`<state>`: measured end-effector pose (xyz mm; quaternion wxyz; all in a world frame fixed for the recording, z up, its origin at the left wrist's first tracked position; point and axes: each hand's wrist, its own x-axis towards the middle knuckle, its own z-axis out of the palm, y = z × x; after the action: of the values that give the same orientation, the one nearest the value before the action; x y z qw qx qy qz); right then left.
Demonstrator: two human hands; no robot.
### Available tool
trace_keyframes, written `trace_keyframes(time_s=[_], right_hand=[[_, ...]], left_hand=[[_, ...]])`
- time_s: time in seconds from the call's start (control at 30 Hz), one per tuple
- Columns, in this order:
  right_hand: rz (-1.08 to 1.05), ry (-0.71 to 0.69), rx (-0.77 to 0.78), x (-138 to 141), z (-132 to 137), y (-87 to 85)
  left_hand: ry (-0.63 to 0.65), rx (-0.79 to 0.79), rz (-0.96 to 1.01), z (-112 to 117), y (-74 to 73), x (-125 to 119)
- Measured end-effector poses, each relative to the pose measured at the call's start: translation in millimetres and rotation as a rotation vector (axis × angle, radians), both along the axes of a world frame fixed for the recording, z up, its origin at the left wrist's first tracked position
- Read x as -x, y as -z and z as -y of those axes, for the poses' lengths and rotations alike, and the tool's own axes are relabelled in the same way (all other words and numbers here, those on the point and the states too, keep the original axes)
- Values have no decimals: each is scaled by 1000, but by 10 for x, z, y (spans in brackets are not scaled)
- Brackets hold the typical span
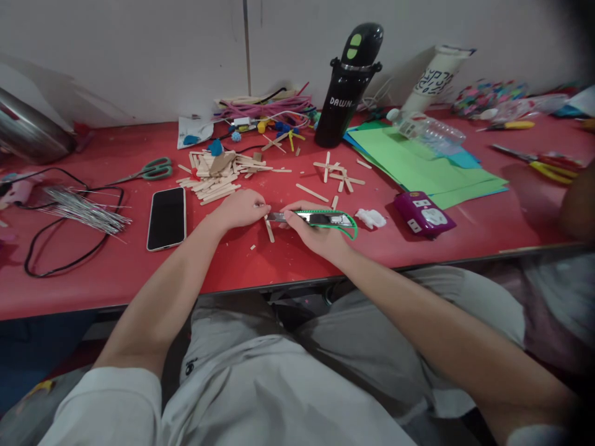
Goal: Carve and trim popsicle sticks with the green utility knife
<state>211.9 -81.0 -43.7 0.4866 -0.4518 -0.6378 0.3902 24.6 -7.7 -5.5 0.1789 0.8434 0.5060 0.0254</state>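
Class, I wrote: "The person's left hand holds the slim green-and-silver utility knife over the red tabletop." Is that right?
Wrong hand: in the head view, the right hand, not the left hand, holds the slim green-and-silver utility knife over the red tabletop.

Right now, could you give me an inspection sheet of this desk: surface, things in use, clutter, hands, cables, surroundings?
Surface: red table, small pale scraps near the front.
Things in use: green-edged metal utility knife, blade out; thin pale wooden stick by the blade.
Clutter: heap of pale wooden sticks, black-screened phone, silver wire bundle, purple plastic box, green paper sheets, tall black bottle; more behind.
Hands: right hand holds the knife; left hand is beside the blade tip, its grip on the stick unclear.
Cables: black cord looped at left, by the wire bundle.
Surroundings: pale wall behind; part of another person at right.
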Motion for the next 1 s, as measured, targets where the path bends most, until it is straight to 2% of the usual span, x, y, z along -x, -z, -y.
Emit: trace_keyframes(time_s=[0.77, 1.0], right_hand=[[-4, -23, 22, -42, -3, 3], [-108, 26, 53, -26, 1, -10]], left_hand=[[-43, 7, -26, 36, -29, -47], [-41, -15, -6, -10, 26, -28]])
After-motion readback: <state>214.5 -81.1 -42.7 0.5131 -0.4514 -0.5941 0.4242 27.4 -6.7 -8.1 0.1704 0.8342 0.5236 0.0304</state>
